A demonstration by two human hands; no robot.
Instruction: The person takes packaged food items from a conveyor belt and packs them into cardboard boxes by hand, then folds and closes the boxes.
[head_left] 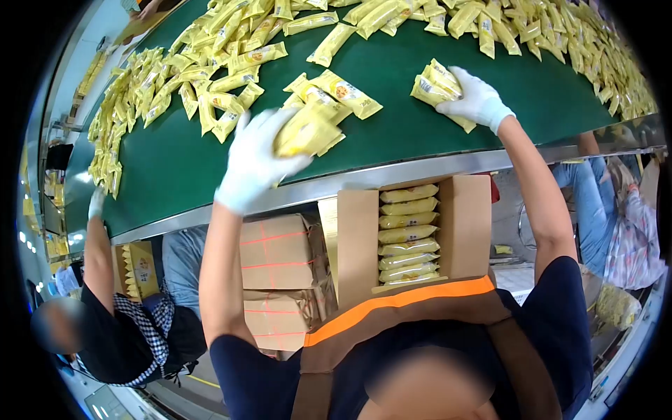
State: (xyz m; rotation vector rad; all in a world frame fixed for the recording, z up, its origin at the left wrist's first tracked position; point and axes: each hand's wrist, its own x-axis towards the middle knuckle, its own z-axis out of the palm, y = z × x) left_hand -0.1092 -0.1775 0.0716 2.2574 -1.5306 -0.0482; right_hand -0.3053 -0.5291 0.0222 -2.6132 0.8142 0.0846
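My left hand (pixel 257 159), in a white glove, is closed around yellow snack packets (pixel 308 133) over the near side of the green conveyor belt (pixel 392 133). More packets lie just behind that hold, so I cannot tell exactly how many are in the hand. Farther right, my gloved right hand (pixel 477 101) grips a small bunch of yellow snack packets (pixel 437 85) between thumb and fingers. Below the belt's metal edge, in front of my apron, an open cardboard box (pixel 358 241) holds a stacked row of the same packets (pixel 409 232).
Heaps of yellow packets (pixel 231 42) spread along the belt's far side, with another pile (pixel 560 42) at right. Cartons tied with red string (pixel 276 252) stand left of the open box. A co-worker (pixel 126 329) reaches onto the belt at left; another person's clothing (pixel 633 231) shows at right.
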